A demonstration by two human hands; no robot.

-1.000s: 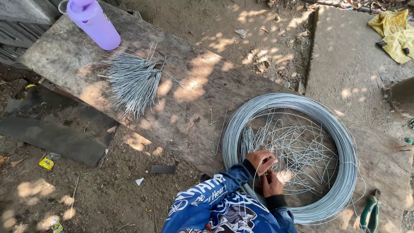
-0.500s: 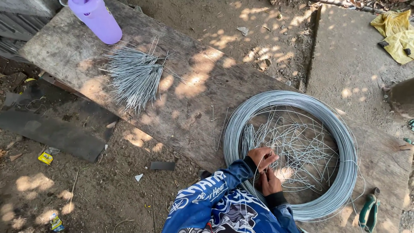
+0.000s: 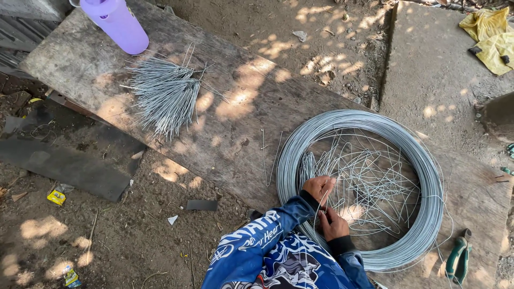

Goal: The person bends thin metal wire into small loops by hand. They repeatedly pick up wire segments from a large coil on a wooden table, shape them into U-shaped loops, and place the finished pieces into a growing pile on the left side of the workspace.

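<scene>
A big coil of grey steel wire (image 3: 428, 182) lies on a worn wooden plank (image 3: 241, 107). Loose cut wire pieces (image 3: 375, 187) are scattered inside the coil. My left hand (image 3: 317, 188) and my right hand (image 3: 334, 223) are close together at the coil's inner near edge, both pinching a thin piece of wire (image 3: 323, 206) between them. Both arms wear blue patterned sleeves. A bundle of cut, bent wire pieces (image 3: 166, 93) lies on the plank at upper left, well away from my hands.
A purple plastic jug (image 3: 115, 21) stands on the plank's far left end. Green-handled pliers (image 3: 458, 259) lie right of the coil. A yellow cloth (image 3: 490, 37) sits at top right on concrete. Dark boards (image 3: 64, 160) and litter lie on the dirt at left.
My hands stay at the coil's near edge, working the thin wire with small finger movements. The view has shifted slightly; the coil and the bundle have not moved.
</scene>
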